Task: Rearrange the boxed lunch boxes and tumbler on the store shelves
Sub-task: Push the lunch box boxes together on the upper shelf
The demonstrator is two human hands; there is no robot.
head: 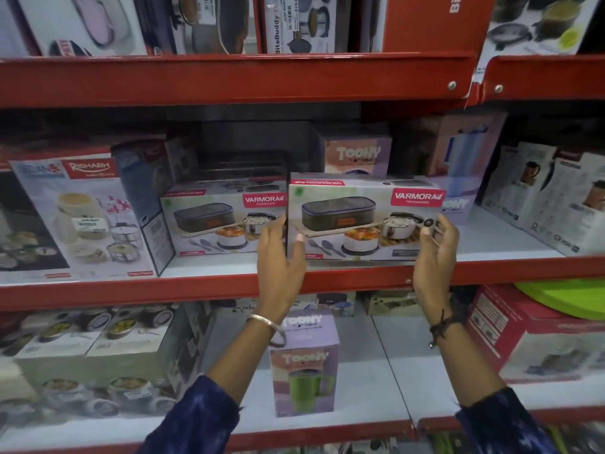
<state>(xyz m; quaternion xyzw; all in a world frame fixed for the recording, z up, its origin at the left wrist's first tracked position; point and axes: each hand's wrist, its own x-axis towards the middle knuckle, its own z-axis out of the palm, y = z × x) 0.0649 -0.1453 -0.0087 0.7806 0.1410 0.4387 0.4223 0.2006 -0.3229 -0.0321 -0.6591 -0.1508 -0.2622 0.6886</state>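
Cardboard lunch box [363, 221] between both hands.

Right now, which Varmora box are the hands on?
The right Varmora box, at the shelf's front edge, between left hand and right hand; the left box sits further back.

The left hand [278, 253] covers one bottom corner of the front lunch box [363, 217], and the right hand [433, 257] covers the other. That box hides most of the purple cup box [358, 154] behind it. The picture's left edge cuts off a dark box [19, 234]. The green plate [566, 298] runs off the right side. The small words on the boxes are too blurry to read.
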